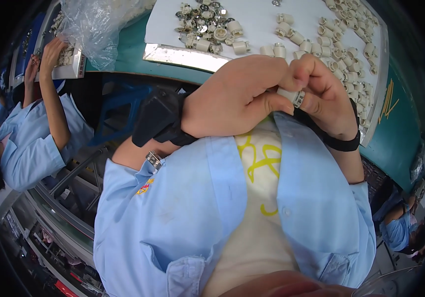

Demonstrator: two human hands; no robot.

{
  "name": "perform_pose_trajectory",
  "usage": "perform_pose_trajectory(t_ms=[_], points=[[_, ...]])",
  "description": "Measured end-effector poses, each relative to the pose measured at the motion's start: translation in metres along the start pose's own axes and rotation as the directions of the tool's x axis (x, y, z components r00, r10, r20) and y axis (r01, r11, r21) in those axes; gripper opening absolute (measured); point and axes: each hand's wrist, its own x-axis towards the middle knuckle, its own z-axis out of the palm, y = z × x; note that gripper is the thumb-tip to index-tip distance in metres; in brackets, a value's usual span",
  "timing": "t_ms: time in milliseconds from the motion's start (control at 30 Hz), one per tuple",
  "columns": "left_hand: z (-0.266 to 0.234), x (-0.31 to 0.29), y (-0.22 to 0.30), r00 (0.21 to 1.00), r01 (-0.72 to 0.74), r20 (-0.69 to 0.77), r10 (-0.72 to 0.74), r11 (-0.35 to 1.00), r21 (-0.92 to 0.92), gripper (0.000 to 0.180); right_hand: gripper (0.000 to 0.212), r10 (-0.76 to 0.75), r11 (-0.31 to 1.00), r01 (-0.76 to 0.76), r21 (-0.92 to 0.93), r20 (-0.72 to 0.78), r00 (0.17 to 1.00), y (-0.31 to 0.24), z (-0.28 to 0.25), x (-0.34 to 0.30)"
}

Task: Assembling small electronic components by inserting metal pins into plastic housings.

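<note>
My left hand point(239, 96) and my right hand point(330, 101) meet in front of my chest at the near edge of a white tray point(267, 32). Between their fingertips is a small white lamp holder point(286, 94) with a metal piece at its right end. Both hands are closed on it, the thumbs pressing from the near side. Fingers cover much of the part. Just beyond my hands, similar white lamp holders point(338, 62) lie spread over the right of the tray. A pile of metal inserts and white pieces point(205, 24) sits farther left.
The tray rests on a green tabletop point(395, 133). Crumpled clear plastic point(91, 29) lies to its left. Farther left, a co-worker's hands point(49, 57) are over another parts tray point(76, 64). A blue stool point(123, 109) stands below the table edge. Another person point(398, 230) is at the lower right.
</note>
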Motion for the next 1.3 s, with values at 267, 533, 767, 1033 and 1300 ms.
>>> perform_pose_trajectory(t_ms=[267, 533, 767, 1033, 1300], points=[[0.006, -0.005, -0.005, 0.947, 0.234, -0.047, -0.318, 0.784, -0.575, 0.025, 0.034, -0.197, 0.976, 0.170, -0.133, -0.225, 0.954, -0.004, 0.014, 0.006], [0.019, -0.006, -0.020, 0.951, 0.213, 0.050, -0.306, 0.527, -0.823, 0.030, 0.035, -0.513, 0.530, 0.250, -0.810, -0.072, 0.855, -0.011, 0.022, 0.004], [0.022, -0.005, -0.010, 0.926, 0.214, -0.017, -0.378, 0.560, -0.800, 0.022, 0.027, -0.477, 0.661, 0.261, -0.703, -0.126, 0.870, -0.009, 0.024, 0.001], [0.013, -0.008, 0.000, 0.915, 0.268, -0.080, -0.395, 0.744, -0.612, 0.026, 0.017, -0.239, 0.971, 0.238, -0.038, -0.287, 0.928, 0.001, 0.026, 0.005], [0.010, 0.001, -0.007, 0.944, 0.153, -0.170, -0.284, 0.830, -0.536, 0.029, 0.024, -0.398, 0.719, 0.249, -0.649, -0.091, 0.913, -0.031, 0.012, 0.008]])
